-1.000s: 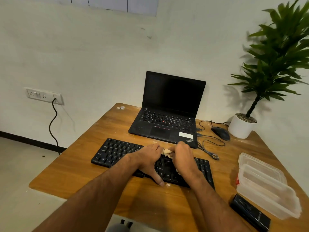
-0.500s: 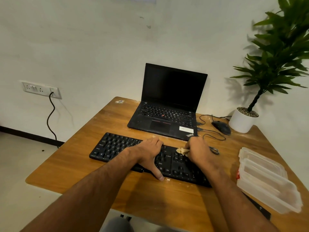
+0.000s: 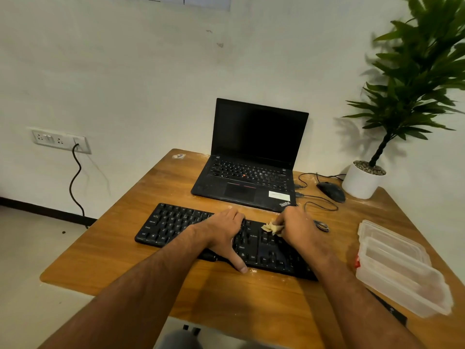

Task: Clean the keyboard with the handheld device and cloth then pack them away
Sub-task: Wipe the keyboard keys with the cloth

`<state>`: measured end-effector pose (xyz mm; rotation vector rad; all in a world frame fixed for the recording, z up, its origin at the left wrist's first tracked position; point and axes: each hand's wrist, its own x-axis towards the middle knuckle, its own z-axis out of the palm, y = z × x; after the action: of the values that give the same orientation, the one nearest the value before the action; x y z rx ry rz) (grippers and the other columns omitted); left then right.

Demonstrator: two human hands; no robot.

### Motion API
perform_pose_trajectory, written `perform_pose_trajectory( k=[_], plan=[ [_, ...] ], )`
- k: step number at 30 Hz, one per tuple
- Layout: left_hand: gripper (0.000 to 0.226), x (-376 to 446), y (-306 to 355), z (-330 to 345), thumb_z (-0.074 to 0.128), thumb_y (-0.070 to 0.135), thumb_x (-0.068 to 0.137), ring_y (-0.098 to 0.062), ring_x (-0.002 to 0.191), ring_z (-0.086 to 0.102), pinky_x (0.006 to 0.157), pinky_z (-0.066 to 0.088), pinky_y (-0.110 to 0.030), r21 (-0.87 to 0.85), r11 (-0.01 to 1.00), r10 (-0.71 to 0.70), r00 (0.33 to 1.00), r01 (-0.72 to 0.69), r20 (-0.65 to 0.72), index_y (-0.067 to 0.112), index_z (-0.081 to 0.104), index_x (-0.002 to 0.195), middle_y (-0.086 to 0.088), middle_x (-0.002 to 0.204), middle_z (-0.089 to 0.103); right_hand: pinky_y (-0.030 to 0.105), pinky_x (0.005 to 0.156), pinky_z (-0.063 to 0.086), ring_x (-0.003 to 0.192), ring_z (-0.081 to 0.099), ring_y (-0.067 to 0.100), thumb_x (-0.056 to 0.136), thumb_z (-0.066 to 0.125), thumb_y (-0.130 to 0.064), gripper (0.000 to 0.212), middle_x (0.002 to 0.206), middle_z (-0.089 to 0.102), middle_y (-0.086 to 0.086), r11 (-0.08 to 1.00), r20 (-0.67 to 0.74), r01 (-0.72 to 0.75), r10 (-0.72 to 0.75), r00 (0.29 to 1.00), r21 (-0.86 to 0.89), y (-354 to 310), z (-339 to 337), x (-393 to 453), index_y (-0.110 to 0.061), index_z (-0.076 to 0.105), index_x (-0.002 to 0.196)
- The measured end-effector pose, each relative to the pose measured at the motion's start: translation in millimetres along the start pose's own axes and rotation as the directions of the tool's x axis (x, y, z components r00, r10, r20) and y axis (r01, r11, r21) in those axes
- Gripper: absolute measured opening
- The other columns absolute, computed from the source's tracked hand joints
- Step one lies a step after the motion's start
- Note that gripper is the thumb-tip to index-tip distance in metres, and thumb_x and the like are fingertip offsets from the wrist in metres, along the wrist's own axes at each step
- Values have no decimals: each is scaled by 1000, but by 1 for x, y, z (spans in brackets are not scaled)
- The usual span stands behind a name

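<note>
A plain off-white wall (image 3: 151, 71) fills the upper frame, scuffed near centre top. At left a switch-and-socket plate (image 3: 61, 140) holds a black cable (image 3: 75, 182) — it drops to a dark skirting (image 3: 45, 211). Pale floor (image 3: 32, 260) lower left; a wooden desk (image 3: 141, 200) spans the middle — warm, dim light.

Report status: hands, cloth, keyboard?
Left hand flat on keyboard, steadying. Right hand grips cloth, on right-side keys. Nothing blocking.

Small office corner, wooden desk (image 3: 141, 238) against bare wall, open laptop (image 3: 251, 157) far, mouse (image 3: 331, 192), potted plant (image 3: 402, 96) right, wall sockets (image 3: 60, 141) left
</note>
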<state>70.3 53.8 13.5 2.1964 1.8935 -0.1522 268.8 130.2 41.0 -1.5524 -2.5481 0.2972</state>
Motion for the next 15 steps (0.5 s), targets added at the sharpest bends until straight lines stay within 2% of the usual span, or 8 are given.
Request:
perform_pose_trajectory(
  k=[3,6,8,15],
  plan=[
    [134,1,1,-1,82,82,57,-24,136,37,121,34,-44,5,1000,0,1000,0,8,10,27,155,-6,150,37,32,87,57,97,64,14,87,73,-8,23,108,73,0,995,3,35,-35,999,-93,1,-2,-2,-24,79,103],
    [135,1,3,-2,81,83,57,-25,137,37,122,34,-44,30,1000,-10,1000,10,21,9,27,156,-8,150,37,35,99,51,113,54,18,91,70,-13,24,119,61,3,949,-6,240,-247,969,-202,-20,6,-8,-18,74,114],
    [134,-1,1,-3,79,85,58,-24,134,38,121,35,-44,46,999,-14,1000,13,20,8,29,155,-8,147,38,36,101,46,117,47,22,94,64,-13,25,123,55,7,895,10,338,-350,937,-291,-32,7,-11,-13,71,118],
    [132,1,2,-2,79,86,57,-23,132,39,120,35,-42,58,998,-11,1000,10,10,8,32,153,-7,144,40,35,97,45,115,46,23,97,59,-9,23,122,55,8,813,115,438,-429,896,-384,-37,-10,-23,-8,68,118]
  ],
)
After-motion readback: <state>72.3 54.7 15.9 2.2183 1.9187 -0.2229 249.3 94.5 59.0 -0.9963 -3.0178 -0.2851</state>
